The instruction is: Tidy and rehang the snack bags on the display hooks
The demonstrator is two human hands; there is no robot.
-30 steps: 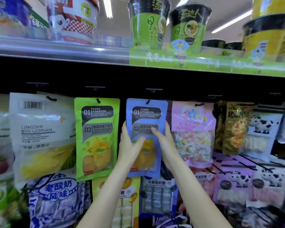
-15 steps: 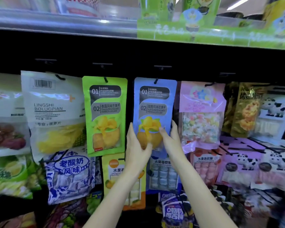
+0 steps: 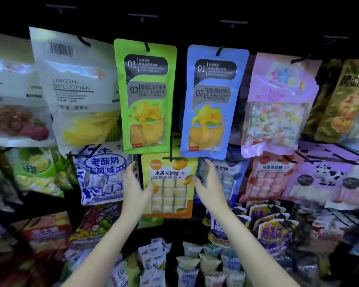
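On the upper row a white pineapple bag [image 3: 79, 90], a green mango bag [image 3: 145, 96] and a blue mango bag [image 3: 212, 102] hang from their hooks. Below them, the left hand [image 3: 136, 190] and right hand [image 3: 208, 183] reach up with loose, spread fingers on either side of a yellow candy bag [image 3: 169, 187]. Neither hand holds anything, and farther right hangs a pink candy bag [image 3: 278, 106].

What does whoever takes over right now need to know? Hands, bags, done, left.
Left hand: open, at the left edge of the yellow candy bag, holding nothing.
Right hand: open, at that bag's right edge, just under the blue mango bag.
Blue mango bag and green mango bag both hang on their hooks, side by side.
Done: blue bag hung.
Left: probably straighten the yellow bag, then the lower rows.
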